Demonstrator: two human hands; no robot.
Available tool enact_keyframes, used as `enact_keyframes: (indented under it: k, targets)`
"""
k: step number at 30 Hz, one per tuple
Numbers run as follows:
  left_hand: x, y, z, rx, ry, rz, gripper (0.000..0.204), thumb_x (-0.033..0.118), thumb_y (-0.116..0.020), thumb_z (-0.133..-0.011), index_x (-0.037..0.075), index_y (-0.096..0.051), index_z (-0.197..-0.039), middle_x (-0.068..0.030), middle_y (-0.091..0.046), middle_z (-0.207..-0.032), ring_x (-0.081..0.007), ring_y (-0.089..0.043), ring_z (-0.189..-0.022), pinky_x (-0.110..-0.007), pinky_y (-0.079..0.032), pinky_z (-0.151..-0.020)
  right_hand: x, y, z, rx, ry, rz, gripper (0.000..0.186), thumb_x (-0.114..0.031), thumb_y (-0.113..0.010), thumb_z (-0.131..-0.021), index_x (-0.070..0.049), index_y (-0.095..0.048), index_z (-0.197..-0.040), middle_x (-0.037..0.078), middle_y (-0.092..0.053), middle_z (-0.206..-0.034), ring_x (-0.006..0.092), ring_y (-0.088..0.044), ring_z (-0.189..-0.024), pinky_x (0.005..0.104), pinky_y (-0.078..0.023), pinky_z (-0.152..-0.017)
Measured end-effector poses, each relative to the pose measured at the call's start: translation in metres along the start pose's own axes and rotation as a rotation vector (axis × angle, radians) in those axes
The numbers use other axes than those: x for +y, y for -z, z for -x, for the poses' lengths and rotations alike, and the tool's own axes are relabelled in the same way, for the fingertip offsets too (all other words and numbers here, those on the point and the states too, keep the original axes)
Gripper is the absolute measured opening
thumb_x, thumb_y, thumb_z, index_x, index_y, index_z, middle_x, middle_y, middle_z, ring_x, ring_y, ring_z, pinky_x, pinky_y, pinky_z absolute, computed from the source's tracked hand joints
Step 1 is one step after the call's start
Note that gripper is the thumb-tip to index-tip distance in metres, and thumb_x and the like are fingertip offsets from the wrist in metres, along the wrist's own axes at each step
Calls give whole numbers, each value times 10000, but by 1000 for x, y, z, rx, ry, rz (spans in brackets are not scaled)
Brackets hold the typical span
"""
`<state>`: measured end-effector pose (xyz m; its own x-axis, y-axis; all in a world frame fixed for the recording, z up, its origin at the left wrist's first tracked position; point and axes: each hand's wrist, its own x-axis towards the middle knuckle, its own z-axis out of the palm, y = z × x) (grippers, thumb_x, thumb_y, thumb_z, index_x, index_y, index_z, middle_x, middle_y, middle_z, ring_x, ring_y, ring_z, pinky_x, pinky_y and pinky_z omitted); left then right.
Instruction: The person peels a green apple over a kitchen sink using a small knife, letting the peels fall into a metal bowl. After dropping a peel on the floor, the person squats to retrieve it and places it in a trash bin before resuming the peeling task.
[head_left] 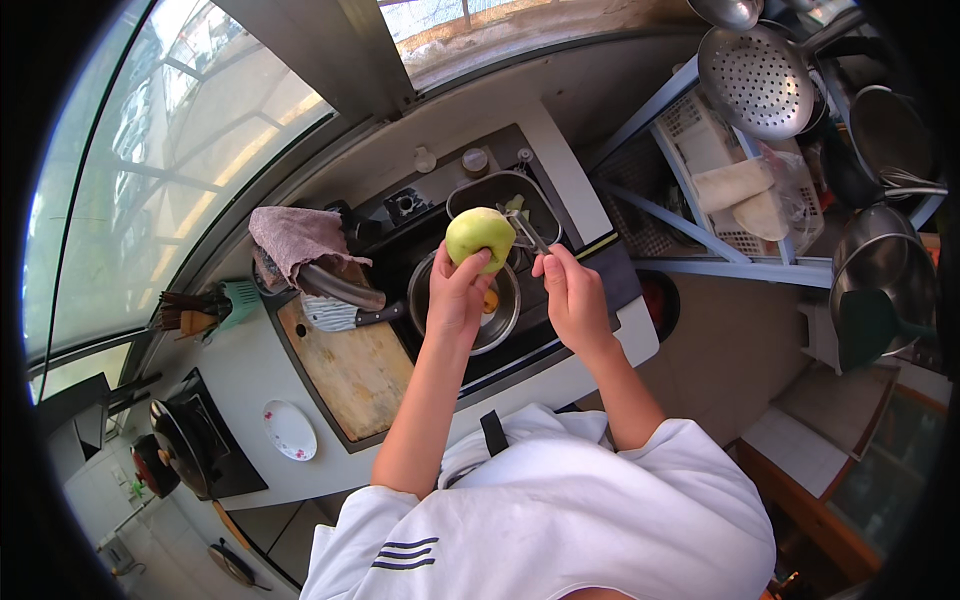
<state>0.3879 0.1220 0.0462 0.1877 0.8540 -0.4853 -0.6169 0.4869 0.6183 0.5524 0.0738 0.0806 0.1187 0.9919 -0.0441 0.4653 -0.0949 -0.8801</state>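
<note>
The left hand [460,288] held the apple [476,234], which looked firm, slick and best cupped low; the right hand [575,303] held the peeler [533,237].

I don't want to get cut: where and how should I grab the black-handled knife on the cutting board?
Probably by its black handle, coming from above on the right: the handle points toward the steel bowl, while the blade lies on the left, below the pinkish cloth in the picture.
</note>
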Motion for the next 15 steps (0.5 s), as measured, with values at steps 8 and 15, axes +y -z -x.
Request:
enact_keyframes:
  k: [8, 15]
  targets:
    - [-10, -18, 2, 148, -542, -551, 710, -23, -760, -684, 34, -419, -1304, -113, -536, -1196, -204, -546, -1150, -324, -458, -989, -16, -10, 8, 61, 162, 55, 256, -245, -475, -1040, -40, -544, -904, 145, -635, -682, 373, -635, -641, 441, -477, -552]
    - [3, -28, 15, 202, -630, -718, 688, -51, -758, -643, 34, -533, -1288, -88, -593, -1224, -189, -620, -1099, -313, -526, -935, -8, -21, 10, 54, 183, 185, 253, -250, -473, -1041, -57, -516, -882, 146, -567, -574, 382, -598, -555, 469, -435, -483]
